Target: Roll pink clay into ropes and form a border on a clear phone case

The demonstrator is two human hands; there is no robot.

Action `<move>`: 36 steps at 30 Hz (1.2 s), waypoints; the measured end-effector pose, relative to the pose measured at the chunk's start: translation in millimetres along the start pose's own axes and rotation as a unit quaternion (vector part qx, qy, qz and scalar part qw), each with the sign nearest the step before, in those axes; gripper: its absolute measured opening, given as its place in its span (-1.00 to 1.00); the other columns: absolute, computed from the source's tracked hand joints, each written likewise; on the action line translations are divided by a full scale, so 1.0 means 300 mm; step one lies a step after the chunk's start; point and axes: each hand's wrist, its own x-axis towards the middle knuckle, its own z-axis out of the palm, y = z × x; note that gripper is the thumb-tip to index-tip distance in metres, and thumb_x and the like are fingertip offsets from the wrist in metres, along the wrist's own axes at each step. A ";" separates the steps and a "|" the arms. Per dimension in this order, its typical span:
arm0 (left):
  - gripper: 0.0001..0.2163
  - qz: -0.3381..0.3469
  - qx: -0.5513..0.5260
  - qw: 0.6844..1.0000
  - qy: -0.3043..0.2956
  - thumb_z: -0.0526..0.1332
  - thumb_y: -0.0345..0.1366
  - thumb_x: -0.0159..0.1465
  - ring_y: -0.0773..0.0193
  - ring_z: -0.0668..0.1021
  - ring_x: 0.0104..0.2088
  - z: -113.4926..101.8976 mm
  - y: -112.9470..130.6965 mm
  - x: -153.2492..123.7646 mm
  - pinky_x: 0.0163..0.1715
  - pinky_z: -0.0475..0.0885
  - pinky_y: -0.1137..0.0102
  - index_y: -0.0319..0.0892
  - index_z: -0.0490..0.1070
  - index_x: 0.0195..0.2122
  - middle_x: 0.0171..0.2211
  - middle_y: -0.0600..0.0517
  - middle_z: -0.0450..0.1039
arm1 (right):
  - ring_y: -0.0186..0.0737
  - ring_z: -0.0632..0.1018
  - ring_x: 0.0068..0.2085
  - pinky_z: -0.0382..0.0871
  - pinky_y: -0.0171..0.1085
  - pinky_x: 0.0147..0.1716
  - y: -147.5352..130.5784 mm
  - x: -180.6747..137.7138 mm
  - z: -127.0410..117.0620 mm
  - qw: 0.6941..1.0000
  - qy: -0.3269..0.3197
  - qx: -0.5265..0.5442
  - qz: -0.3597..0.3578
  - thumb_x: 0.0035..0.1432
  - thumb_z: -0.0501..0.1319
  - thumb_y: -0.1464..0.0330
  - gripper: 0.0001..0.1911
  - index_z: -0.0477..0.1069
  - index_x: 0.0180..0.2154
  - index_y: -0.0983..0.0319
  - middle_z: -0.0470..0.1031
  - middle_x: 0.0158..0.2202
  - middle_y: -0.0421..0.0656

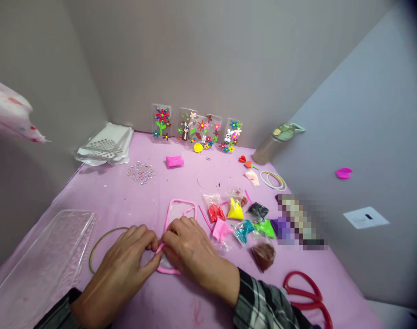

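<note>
A clear rectangular panel (177,210) lies on the table under my hands, its edge bordered by a pink clay strip (169,209). At the panel's left edge, my left hand (126,262) has thumb and index finger closed on this strip. My right hand (191,251) reaches across the panel with its fingers curled, and its fingertips meet the same bit of strip. A short loose-looking length of pink clay runs up inside the border by my right knuckles. My fingers and palm hide much of the panel's lower half.
Bagged clay in several colours, including a yellow lump (235,209), lies right of my hands. Red scissors (307,292) are at the lower right, a clear tray (40,260) at the left. Decorated clear panels (161,123) and a bottle (268,145) stand at the back.
</note>
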 end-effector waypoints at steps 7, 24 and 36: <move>-0.91 0.001 -0.018 1.000 -0.006 0.19 -0.29 0.30 0.10 0.45 -0.24 0.000 -0.008 0.002 -0.20 0.30 0.22 -0.07 0.38 -0.38 -0.34 0.05 0.41 | -0.18 0.36 -0.18 0.19 -0.20 -0.21 -0.002 -0.002 -0.005 1.000 -0.001 -0.012 -0.018 0.40 0.20 0.38 -0.93 0.45 -0.19 0.21 0.46 -0.22 -0.15; -0.88 0.018 0.004 1.000 0.008 0.14 -0.30 0.32 0.12 0.45 -0.26 0.015 -0.016 -0.006 -0.21 0.30 0.23 -0.06 0.36 -0.39 -0.35 0.05 0.41 | -0.15 0.33 -0.20 0.20 -0.17 -0.20 -0.009 0.002 0.006 0.999 0.010 -0.031 -0.032 0.41 0.16 0.39 -0.87 0.44 -0.25 0.23 0.44 -0.26 -0.13; -0.86 0.026 0.006 0.999 0.018 0.12 -0.30 0.35 0.12 0.45 -0.26 0.017 -0.014 -0.015 -0.20 0.28 0.21 -0.08 0.34 -0.38 -0.35 0.05 0.40 | -0.15 0.37 -0.15 0.23 -0.20 -0.15 -0.025 -0.002 0.003 0.999 0.025 0.041 0.023 0.38 0.17 0.41 -0.91 0.45 -0.17 0.23 0.46 -0.20 -0.11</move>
